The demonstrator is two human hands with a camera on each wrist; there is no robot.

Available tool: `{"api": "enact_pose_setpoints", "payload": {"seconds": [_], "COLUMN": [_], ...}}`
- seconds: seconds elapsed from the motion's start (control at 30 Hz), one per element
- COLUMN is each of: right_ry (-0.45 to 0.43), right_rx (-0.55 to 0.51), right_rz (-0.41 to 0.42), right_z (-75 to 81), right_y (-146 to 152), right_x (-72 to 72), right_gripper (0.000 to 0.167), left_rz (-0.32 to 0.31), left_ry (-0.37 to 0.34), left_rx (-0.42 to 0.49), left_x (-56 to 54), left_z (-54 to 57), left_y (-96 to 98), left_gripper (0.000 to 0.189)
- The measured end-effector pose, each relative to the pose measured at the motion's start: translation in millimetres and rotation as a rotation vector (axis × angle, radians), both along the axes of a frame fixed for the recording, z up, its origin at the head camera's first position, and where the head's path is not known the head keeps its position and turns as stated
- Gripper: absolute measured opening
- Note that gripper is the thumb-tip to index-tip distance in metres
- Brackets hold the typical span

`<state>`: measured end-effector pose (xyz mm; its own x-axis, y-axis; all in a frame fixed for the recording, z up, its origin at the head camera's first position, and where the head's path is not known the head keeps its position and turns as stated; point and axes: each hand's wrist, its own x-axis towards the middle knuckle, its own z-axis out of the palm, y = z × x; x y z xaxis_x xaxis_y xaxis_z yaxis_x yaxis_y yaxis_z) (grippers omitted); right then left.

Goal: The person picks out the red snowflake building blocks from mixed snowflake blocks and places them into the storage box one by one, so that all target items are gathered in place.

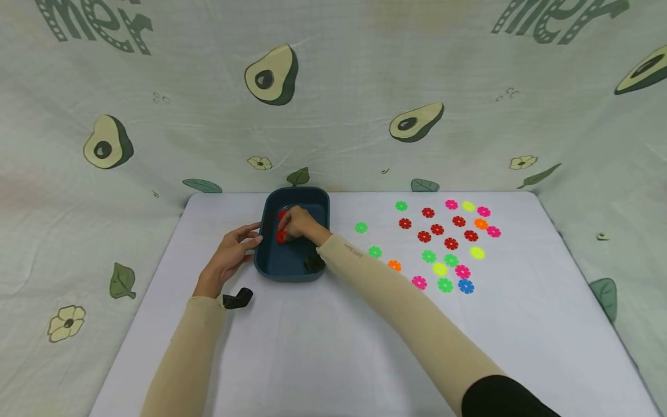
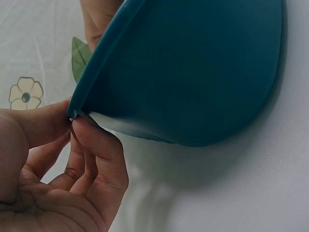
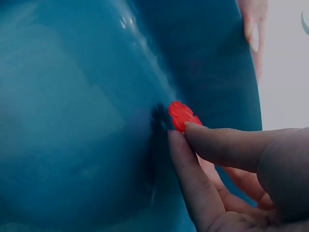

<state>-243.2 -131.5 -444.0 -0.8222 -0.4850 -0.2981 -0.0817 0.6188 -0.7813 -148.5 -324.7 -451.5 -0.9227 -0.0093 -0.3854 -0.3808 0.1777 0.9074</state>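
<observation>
A dark blue rectangular bin [image 1: 276, 263] with rounded corners stands on the left half of the table. My left hand [image 1: 231, 252] is at its left side; in the left wrist view the thumb and fingers pinch the bin's rim [image 2: 99, 60]. Reaching inside, my right hand [image 1: 302, 225] pinches a red flower-shaped disc [image 3: 182, 115] between thumb and index finger, close to the inner wall. Two red patches show by that hand in the head view, the upper one a red piece [image 1: 283, 214] partly covered by the hand.
Several flower-shaped discs in red, green [image 1: 400, 205], pink [image 1: 419, 282], yellow [image 1: 440, 269], orange [image 1: 394, 265] and blue [image 1: 466, 286] lie spread right of the bin. My right sleeve [image 1: 385, 295] crosses in front of them. A patterned cloth [image 1: 344, 87] hangs behind the table.
</observation>
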Motion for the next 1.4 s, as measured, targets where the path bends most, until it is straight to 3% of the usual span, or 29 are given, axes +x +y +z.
{"api": "enact_pose_setpoints", "payload": {"seconds": [0.23,0.63,1.0,1.4], "right_ry": [0.030,0.016,0.041,-0.068], "right_rx": [0.043,0.090,-0.001,-0.270], "right_rz": [0.003,-0.075,-0.059,0.006], "right_z": [-4.5,-3.9,4.1,31.7], "right_y": [-5.5,-9.9,-2.1,44.8], "right_x": [-1.3,2.4,2.7,9.3], "right_gripper": [0.025,0.020,0.024,0.038], "left_rz": [0.005,-0.001,0.002,0.003], "left_ry": [0.004,0.015,0.005,-0.005], "left_rx": [0.001,0.003,-0.007,-0.020], "left_x": [-0.1,-1.7,-1.0,-2.5], "left_z": [-0.6,-1.8,-1.3,-3.5], "left_y": [-0.3,1.4,0.7,-0.6], "left_gripper": [0.057,0.058,0.058,0.058]}}
